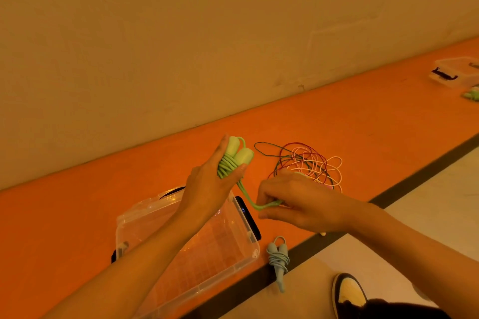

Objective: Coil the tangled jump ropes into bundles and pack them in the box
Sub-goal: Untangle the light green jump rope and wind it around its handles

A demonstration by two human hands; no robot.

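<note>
**Operator:** Where is the green jump rope [234, 160], and what holds it?

**Guide:** Your left hand [207, 184] grips it, fingers and thumb curled round the wound coil. The bundle is raised above the far end of the clear plastic box [248, 254]. Its two handles [243, 156] sit side by side and point up and away from you, so the long axis runs roughly upright.

**Operator:** And the other hand?

**Guide:** Your right hand [298, 204] pinches the free tail [246, 194], which runs down and to the right from the bottom of the coil. That hand sits lower than the bundle and near it. The tail leaves the coil across the handle axis, so the coming wrap probably goes round the coil, not along it.

**Operator:** State of the box?

**Guide:** It is open at the top and lies directly under your left forearm, so your left hand is the nearer one. No rope shows inside, though the forearm hides part of the base.

**Operator:** What remains outside it?

**Guide:** A blue-grey bundle [278, 259] lies on the floor [363, 124] just beside the box's right corner. A tangle of red, white and dark green ropes [311, 163] lies beyond your right hand. A second clear box [456, 72] stands well apart, far right.
</note>
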